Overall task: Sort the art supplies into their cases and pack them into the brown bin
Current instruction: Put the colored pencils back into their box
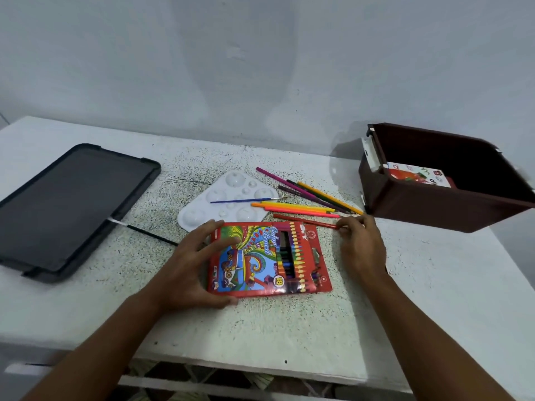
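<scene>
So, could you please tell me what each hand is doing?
Left hand: grips the colour pencil box.
Right hand: pinches a red pencil.

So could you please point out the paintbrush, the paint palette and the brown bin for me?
paintbrush [246,200], head view, middle of its blue handle.
paint palette [215,195], head view, a large well.
brown bin [434,206], head view, its front wall.

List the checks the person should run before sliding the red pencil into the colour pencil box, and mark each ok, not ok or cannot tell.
1. Right hand pinches the red pencil at its end: ok.
2. Left hand steadies the colour pencil box: ok.
3. Box opening faces the pencil: cannot tell.
4. Free slot inside the box: cannot tell.
5. Loose pencils all gathered: not ok, several lie beside the white palette.
6. Brown bin has room: ok.
</scene>
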Action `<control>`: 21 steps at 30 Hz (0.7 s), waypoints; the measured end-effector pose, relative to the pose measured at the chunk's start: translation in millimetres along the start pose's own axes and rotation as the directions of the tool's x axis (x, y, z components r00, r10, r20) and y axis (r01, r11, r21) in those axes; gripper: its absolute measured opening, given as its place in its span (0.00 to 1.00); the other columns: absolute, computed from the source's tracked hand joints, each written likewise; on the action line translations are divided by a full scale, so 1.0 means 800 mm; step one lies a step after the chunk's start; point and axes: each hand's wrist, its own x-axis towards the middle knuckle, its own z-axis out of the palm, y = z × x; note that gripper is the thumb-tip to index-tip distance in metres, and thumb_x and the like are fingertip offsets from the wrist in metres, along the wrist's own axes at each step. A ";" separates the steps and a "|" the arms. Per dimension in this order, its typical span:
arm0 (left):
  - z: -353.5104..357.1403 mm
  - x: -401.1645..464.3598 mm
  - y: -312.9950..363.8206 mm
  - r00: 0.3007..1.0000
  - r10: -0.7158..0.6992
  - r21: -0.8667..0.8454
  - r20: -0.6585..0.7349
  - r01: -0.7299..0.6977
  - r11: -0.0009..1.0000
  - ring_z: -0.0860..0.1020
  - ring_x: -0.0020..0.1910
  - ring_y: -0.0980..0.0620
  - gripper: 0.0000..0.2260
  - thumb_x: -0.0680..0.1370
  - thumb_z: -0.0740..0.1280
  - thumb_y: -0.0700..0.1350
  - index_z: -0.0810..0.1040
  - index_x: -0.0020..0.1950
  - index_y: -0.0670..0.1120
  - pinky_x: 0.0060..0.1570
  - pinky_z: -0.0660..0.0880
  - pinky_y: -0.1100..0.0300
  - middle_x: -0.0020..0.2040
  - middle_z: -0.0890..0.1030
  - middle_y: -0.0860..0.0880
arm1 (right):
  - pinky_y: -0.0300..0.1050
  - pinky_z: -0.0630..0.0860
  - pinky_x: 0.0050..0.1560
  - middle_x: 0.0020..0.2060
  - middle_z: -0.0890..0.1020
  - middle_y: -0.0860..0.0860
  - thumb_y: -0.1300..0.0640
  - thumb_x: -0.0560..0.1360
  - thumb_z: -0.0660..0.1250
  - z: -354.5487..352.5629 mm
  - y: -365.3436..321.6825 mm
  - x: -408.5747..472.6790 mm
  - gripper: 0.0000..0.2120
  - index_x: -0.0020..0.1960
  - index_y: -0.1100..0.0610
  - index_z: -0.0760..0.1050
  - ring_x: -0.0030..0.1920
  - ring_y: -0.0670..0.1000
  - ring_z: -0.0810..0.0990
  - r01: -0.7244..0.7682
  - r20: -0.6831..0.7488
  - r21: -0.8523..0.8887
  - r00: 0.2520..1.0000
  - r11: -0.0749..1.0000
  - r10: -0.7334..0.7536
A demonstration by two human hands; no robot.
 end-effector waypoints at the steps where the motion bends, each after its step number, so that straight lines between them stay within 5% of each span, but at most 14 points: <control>1: 0.000 0.000 0.000 1.000 0.001 -0.005 -0.003 -0.001 1.000 0.61 0.74 0.48 0.42 0.59 0.74 0.70 0.69 0.69 0.57 0.66 0.67 0.45 0.74 0.62 0.47 | 0.44 0.72 0.42 0.56 0.74 0.51 0.60 0.78 0.63 0.000 -0.001 0.000 0.10 0.56 0.51 0.78 0.53 0.54 0.75 -0.018 -0.022 -0.004 1.000 1.000 0.018; 8: 0.003 0.002 0.000 0.999 0.029 -0.050 -0.017 -0.030 0.998 0.64 0.72 0.46 0.40 0.59 0.76 0.66 0.75 0.66 0.49 0.64 0.69 0.44 0.72 0.65 0.44 | 0.46 0.70 0.44 0.54 0.74 0.54 0.64 0.77 0.64 -0.027 0.018 -0.006 0.10 0.52 0.53 0.80 0.54 0.58 0.75 -0.144 -0.176 0.076 0.972 0.987 0.156; 16: 0.006 -0.001 -0.004 1.000 0.017 0.019 -0.023 -0.017 1.000 0.62 0.73 0.47 0.42 0.58 0.75 0.68 0.73 0.67 0.50 0.66 0.66 0.48 0.74 0.63 0.47 | 0.49 0.72 0.47 0.49 0.75 0.61 0.70 0.73 0.68 -0.052 0.053 -0.011 0.09 0.50 0.61 0.81 0.51 0.64 0.74 -0.015 -0.152 -0.112 0.988 0.994 -0.002; 21: 0.008 0.000 -0.005 0.999 0.022 0.015 -0.030 -0.022 1.000 0.60 0.74 0.46 0.42 0.59 0.74 0.69 0.72 0.68 0.51 0.66 0.66 0.42 0.74 0.63 0.47 | 0.49 0.73 0.48 0.50 0.76 0.58 0.67 0.74 0.68 -0.034 0.028 -0.021 0.09 0.50 0.58 0.81 0.53 0.61 0.74 0.078 -0.092 -0.043 0.992 0.996 -0.081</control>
